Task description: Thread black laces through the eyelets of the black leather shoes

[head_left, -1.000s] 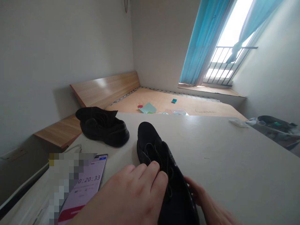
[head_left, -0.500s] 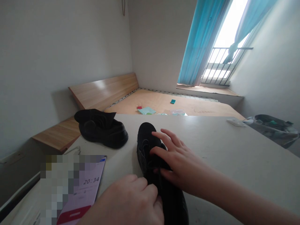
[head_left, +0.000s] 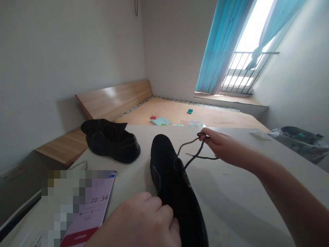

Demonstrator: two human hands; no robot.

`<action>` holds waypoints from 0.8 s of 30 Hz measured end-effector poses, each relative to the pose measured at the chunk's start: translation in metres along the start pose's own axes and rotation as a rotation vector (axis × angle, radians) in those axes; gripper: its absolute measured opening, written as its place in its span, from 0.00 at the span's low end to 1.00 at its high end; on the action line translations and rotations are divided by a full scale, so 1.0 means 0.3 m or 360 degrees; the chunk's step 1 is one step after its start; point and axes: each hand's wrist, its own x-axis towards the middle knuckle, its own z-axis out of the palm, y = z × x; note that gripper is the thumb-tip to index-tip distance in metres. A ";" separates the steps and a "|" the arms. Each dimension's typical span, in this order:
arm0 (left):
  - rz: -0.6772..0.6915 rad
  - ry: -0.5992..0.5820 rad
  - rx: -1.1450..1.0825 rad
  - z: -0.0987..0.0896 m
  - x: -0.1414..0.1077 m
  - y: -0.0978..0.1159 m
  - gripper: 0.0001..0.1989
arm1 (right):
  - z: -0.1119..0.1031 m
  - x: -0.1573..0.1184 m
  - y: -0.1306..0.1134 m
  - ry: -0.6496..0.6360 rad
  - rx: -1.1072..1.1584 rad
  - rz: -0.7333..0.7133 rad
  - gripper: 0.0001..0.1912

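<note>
A black shoe (head_left: 167, 164) stands on the white table with its toe pointing away from me. My left hand (head_left: 144, 219) is closed on the near left side of this shoe; its fingertips are hidden. Out to the right of the toe, my right hand (head_left: 218, 142) pinches a dark shoelace (head_left: 196, 154), which is looped at the fingers and runs back to the shoe's right side. One loose lace end hangs beneath that hand. Another black shoe (head_left: 110, 140) lies at the table's far left, touched by neither hand.
A phone (head_left: 96, 206) showing 20:34 lies at the left, beside a pixelated area. Beyond the white table (head_left: 246, 178) is a wooden bed board (head_left: 167, 106) with small packets. A small plastic packet (head_left: 259, 134) and a filled bin (head_left: 303, 140) are at the right.
My right hand has moved off the shoe, up and to the right, and now draws the lace out with it. My left hand has stayed on the shoe.
</note>
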 end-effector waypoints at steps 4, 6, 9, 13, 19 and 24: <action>-0.0014 0.0050 -0.0014 0.004 -0.003 0.002 0.18 | -0.020 0.001 0.106 -0.0530 -0.0319 0.0277 0.06; -0.0013 0.0092 -0.0003 0.006 0.000 -0.001 0.17 | -0.013 -0.008 0.100 -0.0767 -0.0394 0.0288 0.07; 0.0020 0.0130 0.0002 0.007 0.005 -0.007 0.15 | -0.007 -0.024 0.040 -0.1042 -0.0444 0.0210 0.16; 0.0054 0.0114 -0.0013 0.009 -0.003 -0.010 0.13 | -0.012 -0.050 -0.042 -0.1287 -0.0498 0.0037 0.18; 0.0016 0.0003 -0.0047 0.017 -0.015 -0.010 0.15 | -0.007 -0.071 -0.079 -0.0822 -0.0492 -0.0058 0.26; -0.0006 -0.0099 -0.0073 0.011 -0.014 -0.012 0.14 | 0.052 -0.028 -0.087 -0.0802 -0.0193 -0.0309 0.17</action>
